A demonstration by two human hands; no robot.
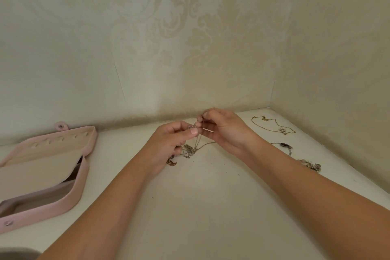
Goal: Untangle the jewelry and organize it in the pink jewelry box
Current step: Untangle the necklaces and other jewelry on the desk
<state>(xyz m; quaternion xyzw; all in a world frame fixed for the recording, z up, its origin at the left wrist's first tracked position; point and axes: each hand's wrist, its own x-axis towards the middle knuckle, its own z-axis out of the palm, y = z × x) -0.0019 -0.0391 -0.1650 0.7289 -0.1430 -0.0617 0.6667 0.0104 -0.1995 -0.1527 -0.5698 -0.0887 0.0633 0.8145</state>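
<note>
A tangle of thin silver chains (pixel 191 150) hangs between my two hands and trails onto the white tabletop, with a small bronze charm (pixel 171 162) lying at its lower left. My left hand (pixel 171 141) pinches the chains near the top with thumb and fingers. My right hand (pixel 224 127) pinches the same chains from the right, close to the wall. The pink jewelry box (pixel 82 177) lies open at the left, its cream lining and its lid with a row of hooks showing.
A gold necklace (pixel 272 127) lies at the back right near the corner. A bracelet with a dark stone (pixel 285 145) and a beaded cluster (pixel 312 165) lie along the right edge. Patterned walls close the back and right sides.
</note>
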